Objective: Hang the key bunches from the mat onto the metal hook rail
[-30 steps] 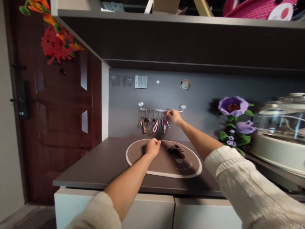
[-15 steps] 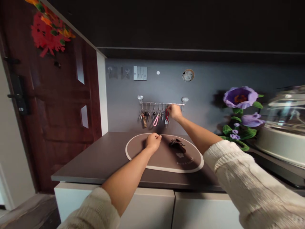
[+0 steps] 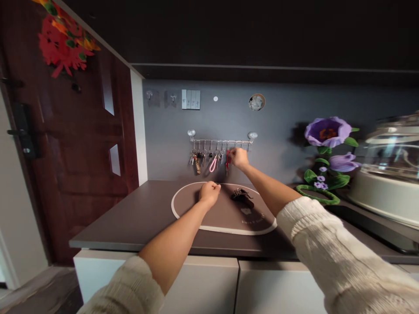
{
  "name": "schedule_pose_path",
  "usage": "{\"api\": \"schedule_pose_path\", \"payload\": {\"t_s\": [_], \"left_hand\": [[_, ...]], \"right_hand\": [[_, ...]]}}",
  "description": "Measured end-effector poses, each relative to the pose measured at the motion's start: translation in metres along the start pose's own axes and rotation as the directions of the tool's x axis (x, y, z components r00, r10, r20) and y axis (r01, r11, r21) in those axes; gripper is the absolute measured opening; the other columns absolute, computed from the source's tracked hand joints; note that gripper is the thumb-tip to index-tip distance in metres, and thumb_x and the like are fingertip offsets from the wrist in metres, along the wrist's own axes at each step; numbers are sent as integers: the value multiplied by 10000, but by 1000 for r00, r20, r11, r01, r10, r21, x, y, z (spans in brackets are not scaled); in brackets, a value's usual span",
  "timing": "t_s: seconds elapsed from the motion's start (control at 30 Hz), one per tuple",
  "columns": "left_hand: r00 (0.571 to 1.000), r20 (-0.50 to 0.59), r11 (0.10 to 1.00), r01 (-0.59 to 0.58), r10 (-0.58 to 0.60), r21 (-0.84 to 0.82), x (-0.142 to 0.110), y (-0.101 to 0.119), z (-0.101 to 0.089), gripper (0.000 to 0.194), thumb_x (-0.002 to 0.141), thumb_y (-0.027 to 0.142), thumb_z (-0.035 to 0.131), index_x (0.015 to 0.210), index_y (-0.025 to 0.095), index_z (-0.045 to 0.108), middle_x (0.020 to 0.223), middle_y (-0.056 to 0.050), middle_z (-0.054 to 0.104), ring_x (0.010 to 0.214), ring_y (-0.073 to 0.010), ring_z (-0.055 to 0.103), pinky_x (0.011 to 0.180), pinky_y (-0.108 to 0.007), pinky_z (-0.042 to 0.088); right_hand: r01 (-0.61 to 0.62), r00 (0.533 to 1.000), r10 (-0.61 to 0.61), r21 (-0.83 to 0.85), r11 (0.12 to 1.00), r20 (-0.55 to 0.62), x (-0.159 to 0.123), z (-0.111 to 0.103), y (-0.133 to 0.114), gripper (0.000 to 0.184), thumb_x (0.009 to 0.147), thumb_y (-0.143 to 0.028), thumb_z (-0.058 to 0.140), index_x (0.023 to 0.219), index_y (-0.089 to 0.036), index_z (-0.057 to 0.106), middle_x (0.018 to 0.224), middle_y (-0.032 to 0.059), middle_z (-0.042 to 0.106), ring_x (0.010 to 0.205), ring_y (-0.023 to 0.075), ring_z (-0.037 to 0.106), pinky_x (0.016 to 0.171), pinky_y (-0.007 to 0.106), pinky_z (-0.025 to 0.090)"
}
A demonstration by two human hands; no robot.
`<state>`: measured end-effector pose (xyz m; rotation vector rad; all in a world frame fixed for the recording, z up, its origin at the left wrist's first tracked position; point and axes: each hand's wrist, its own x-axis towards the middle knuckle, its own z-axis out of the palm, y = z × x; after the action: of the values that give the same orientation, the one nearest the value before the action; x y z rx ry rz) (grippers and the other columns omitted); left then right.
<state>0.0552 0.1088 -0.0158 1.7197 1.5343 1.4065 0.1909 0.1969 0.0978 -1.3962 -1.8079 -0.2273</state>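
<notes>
Below the rail (image 3: 212, 141), the nearer right hand (image 3: 240, 158) pinches the vertical red strap (image 3: 228, 159); lower, the left hand (image 3: 209, 194) curls closed, palm hidden.

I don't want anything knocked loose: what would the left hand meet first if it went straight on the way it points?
The left hand would probably meet the red strap hanging under the rail, or the grey wall below it; depth is unclear here.
</notes>
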Motion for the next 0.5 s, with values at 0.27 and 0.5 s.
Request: {"api": "schedule_pose_path", "payload": {"t_s": [0.27,0.5], "left_hand": [[1000,1,1000,-12,12,-5,2,-3,1,213,734,300,482,577,169,539,594,-12,601,552,-110,526,550,-223,364],[1000,7,1000,-16,16,-16,3,-6,3,218,738,316,478,590,169,542,580,-5,591,516,-104,502,522,-221,348]], "right_hand": [[-101,995,99,186,977,22,-5,5,0,189,757,-133,442,740,-102,628,420,10,533,358,97,491,464,194,409],[-194,981,185,419,887,62,-7,6,4,152,748,-87,454,774,-100,603,519,29,590,383,102,531,407,195,437]]}}
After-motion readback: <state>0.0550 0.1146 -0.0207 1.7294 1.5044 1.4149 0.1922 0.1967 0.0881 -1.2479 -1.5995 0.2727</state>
